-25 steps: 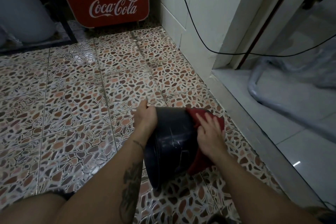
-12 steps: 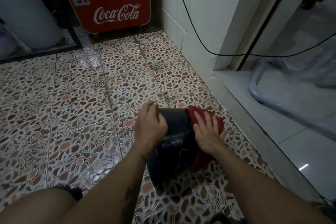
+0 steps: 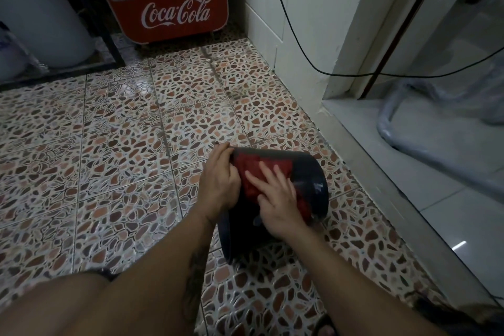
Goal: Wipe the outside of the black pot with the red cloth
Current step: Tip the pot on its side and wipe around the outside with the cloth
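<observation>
The black pot (image 3: 311, 174) lies tilted on its side on the patterned floor, its mouth toward me and its base pointing away to the right. My left hand (image 3: 219, 183) grips the pot's upper left edge. The red cloth (image 3: 252, 165) is spread over the pot's upper side. My right hand (image 3: 275, 194) presses flat on the cloth with fingers spread, right beside my left hand. The lower part of the pot is hidden behind my hands and forearms.
A red Coca-Cola cooler (image 3: 166, 5) stands at the back, with a large white container (image 3: 41, 16) to its left. A white wall and a raised door threshold (image 3: 381, 180) run along the right. A black cable (image 3: 300, 43) hangs across the wall.
My right hand has slid the red cloth from the pot's right end leftward across its top, up against my left hand. The pot has turned a little, showing more of its right side.
</observation>
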Tool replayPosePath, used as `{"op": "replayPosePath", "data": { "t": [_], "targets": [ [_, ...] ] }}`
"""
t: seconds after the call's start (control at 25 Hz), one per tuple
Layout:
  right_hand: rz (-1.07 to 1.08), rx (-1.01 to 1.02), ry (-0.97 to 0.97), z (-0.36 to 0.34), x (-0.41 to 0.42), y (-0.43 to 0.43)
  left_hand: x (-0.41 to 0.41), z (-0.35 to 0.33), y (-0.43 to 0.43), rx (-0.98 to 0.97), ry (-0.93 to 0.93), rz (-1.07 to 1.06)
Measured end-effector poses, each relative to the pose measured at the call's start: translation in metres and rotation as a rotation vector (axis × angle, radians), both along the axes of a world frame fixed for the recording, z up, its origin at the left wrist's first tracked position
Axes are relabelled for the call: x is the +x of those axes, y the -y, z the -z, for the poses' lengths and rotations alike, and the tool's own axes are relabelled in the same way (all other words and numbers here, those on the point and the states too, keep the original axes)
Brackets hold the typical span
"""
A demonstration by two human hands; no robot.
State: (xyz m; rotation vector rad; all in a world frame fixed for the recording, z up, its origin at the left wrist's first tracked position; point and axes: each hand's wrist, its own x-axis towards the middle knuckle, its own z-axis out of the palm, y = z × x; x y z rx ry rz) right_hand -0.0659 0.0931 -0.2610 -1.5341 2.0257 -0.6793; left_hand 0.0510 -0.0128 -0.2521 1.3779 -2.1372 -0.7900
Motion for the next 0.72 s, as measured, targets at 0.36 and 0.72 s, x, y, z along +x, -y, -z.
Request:
{"op": "replayPosePath", "data": {
  "t": [0.36, 0.72],
  "targets": [
    [0.344, 0.387, -0.136, 0.018, -0.040, 0.016, -0.001, -0.007, 0.009, 0.038, 0.075, 0.044],
    [0.084, 0.111, -0.267, 0.026, -0.016, -0.009, -0.003, -0.010, 0.026, 0.114, -0.087, -0.023]
  ]
}}
